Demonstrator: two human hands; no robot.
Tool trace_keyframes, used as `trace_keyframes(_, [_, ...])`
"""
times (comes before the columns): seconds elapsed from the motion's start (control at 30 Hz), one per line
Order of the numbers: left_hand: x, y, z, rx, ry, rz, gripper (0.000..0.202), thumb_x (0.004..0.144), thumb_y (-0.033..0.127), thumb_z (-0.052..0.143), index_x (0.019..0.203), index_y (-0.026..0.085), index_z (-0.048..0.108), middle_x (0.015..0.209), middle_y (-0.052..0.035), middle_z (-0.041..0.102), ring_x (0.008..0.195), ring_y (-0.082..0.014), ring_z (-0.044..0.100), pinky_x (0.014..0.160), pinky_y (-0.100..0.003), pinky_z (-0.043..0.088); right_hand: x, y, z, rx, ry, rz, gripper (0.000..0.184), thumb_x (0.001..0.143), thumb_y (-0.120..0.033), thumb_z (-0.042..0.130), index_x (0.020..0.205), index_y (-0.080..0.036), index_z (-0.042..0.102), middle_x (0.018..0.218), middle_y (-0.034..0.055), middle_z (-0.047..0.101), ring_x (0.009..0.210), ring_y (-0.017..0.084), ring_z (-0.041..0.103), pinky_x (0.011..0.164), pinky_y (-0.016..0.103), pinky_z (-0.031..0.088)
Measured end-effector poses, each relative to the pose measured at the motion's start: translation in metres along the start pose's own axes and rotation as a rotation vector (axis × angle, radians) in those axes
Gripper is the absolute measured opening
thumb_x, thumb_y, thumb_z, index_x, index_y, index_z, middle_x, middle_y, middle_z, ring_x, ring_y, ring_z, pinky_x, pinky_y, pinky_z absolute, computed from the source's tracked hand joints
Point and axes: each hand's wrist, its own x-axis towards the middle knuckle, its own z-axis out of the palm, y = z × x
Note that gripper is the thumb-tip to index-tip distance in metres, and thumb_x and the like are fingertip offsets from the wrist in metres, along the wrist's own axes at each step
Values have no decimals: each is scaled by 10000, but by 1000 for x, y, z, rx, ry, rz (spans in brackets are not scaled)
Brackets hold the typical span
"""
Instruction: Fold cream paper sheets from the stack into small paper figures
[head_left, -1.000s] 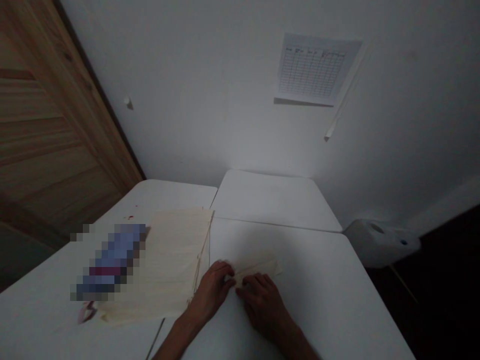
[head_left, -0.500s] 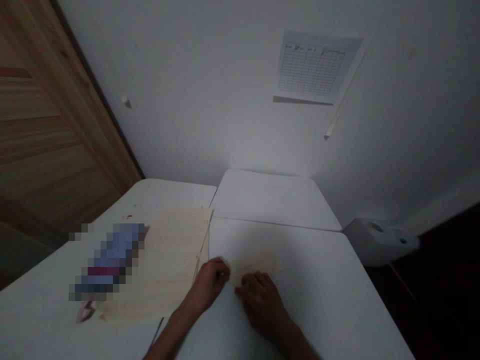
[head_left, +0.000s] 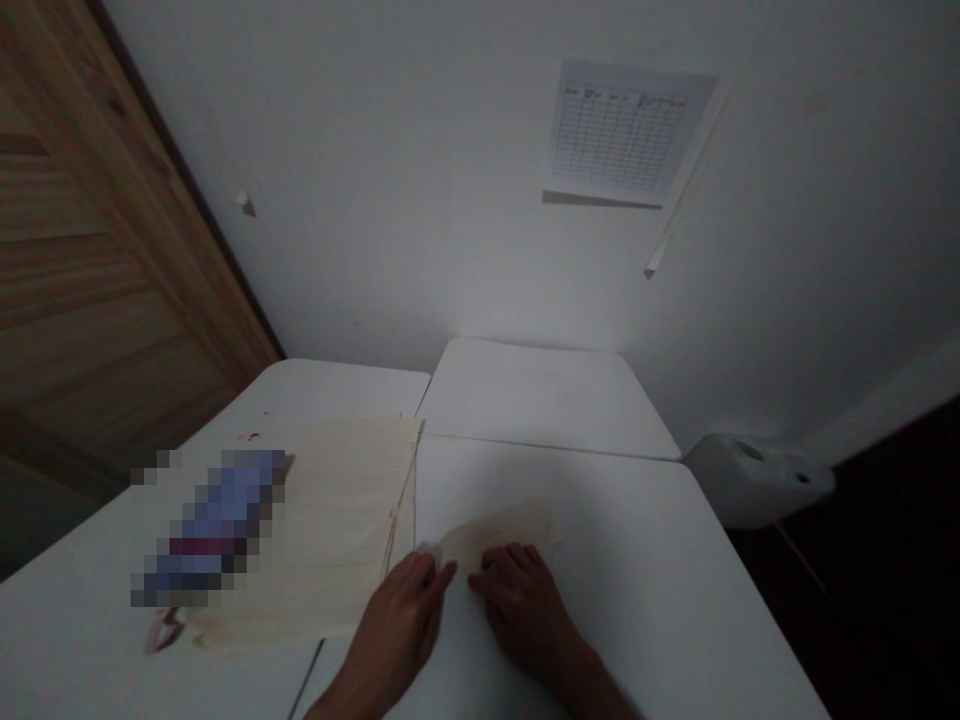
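Note:
A small cream folded sheet (head_left: 499, 528) lies on the white table (head_left: 622, 570) in front of me. My left hand (head_left: 397, 625) rests at its near left corner, fingers together and pinching the paper's edge. My right hand (head_left: 521, 605) lies just right of it, fingers curled down onto the sheet's near edge. To the left, a larger stack of cream sheets (head_left: 341, 520) lies flat, with thin sticks (head_left: 401, 505) along its right edge.
A pixelated blue and red object (head_left: 210, 525) lies left of the stack. More white tables (head_left: 547, 395) stand behind, against the wall. A printed chart (head_left: 622, 135) hangs on the wall. A wooden door (head_left: 90, 270) is at left, a white container (head_left: 757, 475) at right.
My left hand has slid back toward me and now grips the small sheet's near left corner. The sheet looks rounder and less flat. My right hand has barely moved.

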Motion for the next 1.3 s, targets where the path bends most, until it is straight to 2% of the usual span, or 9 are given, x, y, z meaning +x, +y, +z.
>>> trace_keyframes(0.13, [-15, 0, 13, 110, -7, 47, 513, 839, 71, 454, 1303, 281, 508, 1005, -89, 574, 911, -231, 556, 792, -371, 514, -1, 1, 1, 5, 9, 4, 288, 859, -155, 582, 1110, -293, 612, 1071, 24, 596, 986, 204, 485, 894, 354, 341])
trace_keyframes(0.3, [-13, 1, 18, 169, 3, 65, 571, 833, 73, 463, 1349, 320, 457, 1079, -87, 570, 990, -247, 546, 838, -388, 512, -2, 1, 3, 7, 29, 1, 355, 867, -158, 575, 1185, -315, 585, 1105, 32, 597, 995, 211, 488, 904, 367, 335])
trace_keyframes(0.43, [-13, 3, 18, 200, 32, 51, 558, 832, 91, 473, 1336, 330, 473, 1077, -76, 587, 998, -253, 552, 858, -407, 500, -2, 0, 2, -6, 30, 3, 328, 871, -166, 574, 1163, -312, 596, 1098, 32, 597, 982, 205, 493, 884, 360, 348])
trace_keyframes(0.63, [-17, 6, 26, 241, 126, -51, 463, 827, 152, 484, 1263, 293, 553, 1034, -83, 629, 972, -275, 577, 860, -452, 485, -2, 0, 2, -23, 20, 11, 288, 852, -162, 596, 1103, -301, 618, 1085, 19, 589, 972, 190, 495, 873, 347, 352])
trace_keyframes(0.77, [-19, 7, 30, 268, 161, -94, 429, 829, 178, 483, 1239, 273, 570, 1032, -85, 642, 988, -285, 577, 836, -440, 496, -2, 1, 2, -35, 23, 8, 286, 851, -165, 602, 1101, -305, 620, 1073, 16, 588, 968, 186, 493, 868, 342, 348])
trace_keyframes(0.97, [-19, 7, 31, 271, 144, -122, 409, 859, 206, 483, 1264, 187, 537, 1033, -108, 644, 999, -290, 575, 856, -443, 497, -1, 1, 1, -33, 13, 9, 282, 837, -169, 616, 1088, -299, 619, 1067, 19, 591, 964, 195, 495, 868, 350, 348])
trace_keyframes(1.1, [-19, 7, 31, 261, 147, -120, 415, 865, 192, 475, 1277, 203, 518, 1050, -96, 642, 1004, -279, 578, 857, -430, 503, -1, 1, 1, -15, 12, 14, 274, 849, -159, 598, 1084, -297, 617, 1080, 24, 594, 976, 202, 495, 868, 357, 353])
trace_keyframes(1.3, [-17, 7, 27, 200, 70, 15, 547, 811, 78, 457, 1320, 278, 487, 1013, -70, 634, 965, -244, 584, 860, -405, 505, -2, 0, 1, -8, 20, 21, 297, 861, -176, 596, 1124, -314, 611, 1082, 23, 595, 978, 202, 496, 885, 357, 359])
